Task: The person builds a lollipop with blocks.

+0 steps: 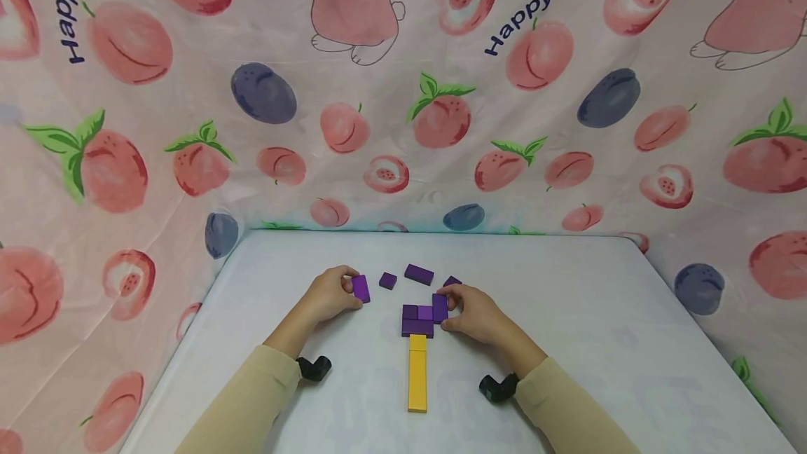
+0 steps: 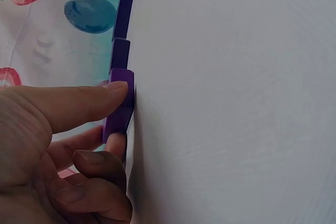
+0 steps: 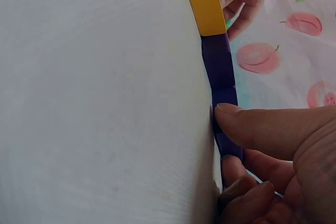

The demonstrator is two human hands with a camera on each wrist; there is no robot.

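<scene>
My left hand (image 1: 329, 294) pinches a purple block (image 1: 361, 289) between thumb and fingers, left of the other pieces. In the left wrist view its thumb lies along the block's side. My right hand (image 1: 477, 314) grips another purple block (image 1: 439, 307), upright in the head view, at the right side of a purple cluster. That cluster has a dark small block (image 1: 410, 312) and a brighter small block (image 1: 425, 312) above a longer purple block (image 1: 417, 328). Below it, yellow blocks (image 1: 417, 378) form a straight stem toward me.
Beyond the cluster lie a small purple block (image 1: 387, 281), a longer purple block (image 1: 419, 274) and a third purple block (image 1: 452, 281), partly hidden by my right hand. The white table (image 1: 567, 279) ends at a fruit-patterned cloth (image 1: 378, 139). Black wrist devices jut out beside both sleeves.
</scene>
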